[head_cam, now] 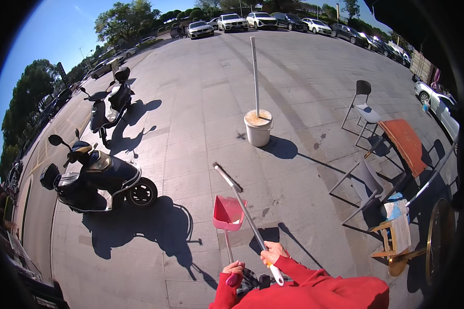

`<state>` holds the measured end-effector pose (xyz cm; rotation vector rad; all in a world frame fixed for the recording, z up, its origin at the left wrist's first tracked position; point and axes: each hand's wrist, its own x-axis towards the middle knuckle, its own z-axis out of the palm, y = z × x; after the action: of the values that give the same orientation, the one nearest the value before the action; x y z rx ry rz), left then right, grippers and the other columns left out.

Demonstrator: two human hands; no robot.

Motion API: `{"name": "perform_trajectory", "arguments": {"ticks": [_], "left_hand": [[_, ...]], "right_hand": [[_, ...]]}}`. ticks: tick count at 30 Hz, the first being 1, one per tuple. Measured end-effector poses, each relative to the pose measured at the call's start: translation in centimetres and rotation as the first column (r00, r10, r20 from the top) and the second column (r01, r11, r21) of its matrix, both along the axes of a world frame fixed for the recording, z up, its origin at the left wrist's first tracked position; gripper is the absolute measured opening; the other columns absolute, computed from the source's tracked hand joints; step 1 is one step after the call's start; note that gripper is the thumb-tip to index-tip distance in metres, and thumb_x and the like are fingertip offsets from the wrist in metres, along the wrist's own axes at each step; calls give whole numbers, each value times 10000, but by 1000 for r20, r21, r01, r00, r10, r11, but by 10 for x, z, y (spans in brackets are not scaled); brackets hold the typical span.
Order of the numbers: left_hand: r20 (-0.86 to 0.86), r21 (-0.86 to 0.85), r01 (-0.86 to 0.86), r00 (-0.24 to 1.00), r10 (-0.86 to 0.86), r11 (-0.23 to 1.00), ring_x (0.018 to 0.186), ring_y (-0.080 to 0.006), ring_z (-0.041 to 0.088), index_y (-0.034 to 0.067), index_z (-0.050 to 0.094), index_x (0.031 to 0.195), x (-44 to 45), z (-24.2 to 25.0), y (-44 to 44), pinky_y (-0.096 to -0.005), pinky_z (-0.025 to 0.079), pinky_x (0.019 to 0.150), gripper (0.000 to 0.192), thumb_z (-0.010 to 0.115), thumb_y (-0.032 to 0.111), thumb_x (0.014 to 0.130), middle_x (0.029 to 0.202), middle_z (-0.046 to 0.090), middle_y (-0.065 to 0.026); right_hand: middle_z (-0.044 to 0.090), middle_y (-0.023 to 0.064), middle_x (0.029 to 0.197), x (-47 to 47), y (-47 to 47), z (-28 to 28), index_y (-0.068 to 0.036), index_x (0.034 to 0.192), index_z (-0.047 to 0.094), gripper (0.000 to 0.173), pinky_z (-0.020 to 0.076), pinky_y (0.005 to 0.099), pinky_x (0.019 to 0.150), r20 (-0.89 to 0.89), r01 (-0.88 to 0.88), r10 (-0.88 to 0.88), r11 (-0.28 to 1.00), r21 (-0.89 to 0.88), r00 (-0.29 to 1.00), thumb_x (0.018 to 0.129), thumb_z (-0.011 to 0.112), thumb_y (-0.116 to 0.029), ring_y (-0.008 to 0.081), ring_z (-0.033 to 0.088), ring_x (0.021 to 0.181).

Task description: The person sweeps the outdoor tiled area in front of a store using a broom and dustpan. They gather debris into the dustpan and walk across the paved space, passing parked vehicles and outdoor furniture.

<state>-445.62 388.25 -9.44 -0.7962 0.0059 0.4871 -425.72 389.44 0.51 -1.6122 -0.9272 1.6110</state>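
Note:
My left hand [234, 268] is closed on the handle of a long-handled pink dustpan [225, 210], whose pan has a little pale debris inside. With my right hand [272, 253] I grip the grey and white handle of a long-handled push brush [229, 177]. The brush's dark bristles lie ahead of the dustpan and slightly to its right. Its pole passes the right side of the pan. Both my sleeves are red. Grey stone paving [189, 170] lies under the tools.
Two parked scooters [100, 177] [110, 100] stand at the left. Ahead, a white bucket [258, 133] holds an upright pole. To the right are grey chairs [365, 112], an orange-topped table [404, 143] and a wooden stool [400, 235]. Parked cars [232, 23] line the far edge.

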Motion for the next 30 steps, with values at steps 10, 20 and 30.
{"name": "perform_trajectory", "arguments": {"ticks": [10,20,30], "left_hand": [[-24,10,104,994,-104,994,352,-76,326,-11,380,787,-54,-30,348,-185,324,382,187,378,168,839,426,332,16],[-79,57,91,993,-87,994,361,-60,327,-18,373,791,-53,-17,654,-173,346,411,182,347,151,853,447,323,31],[-207,-35,216,953,-219,976,353,-82,386,-39,348,779,-30,-1,979,-176,394,384,174,387,126,821,649,403,-64]], "right_hand": [[498,35,559,-56,302,1,-22,816,468,143,377,221,346,-26,1,-1,1000,6,1000,679,465,-59,80,460,407],[503,44,525,-64,590,-16,-21,654,425,117,394,249,346,56,113,-113,994,-4,992,660,488,-120,107,490,404],[486,53,480,-36,915,-7,-15,725,454,164,395,264,353,56,86,-90,994,67,994,634,494,-144,130,498,385]]}}
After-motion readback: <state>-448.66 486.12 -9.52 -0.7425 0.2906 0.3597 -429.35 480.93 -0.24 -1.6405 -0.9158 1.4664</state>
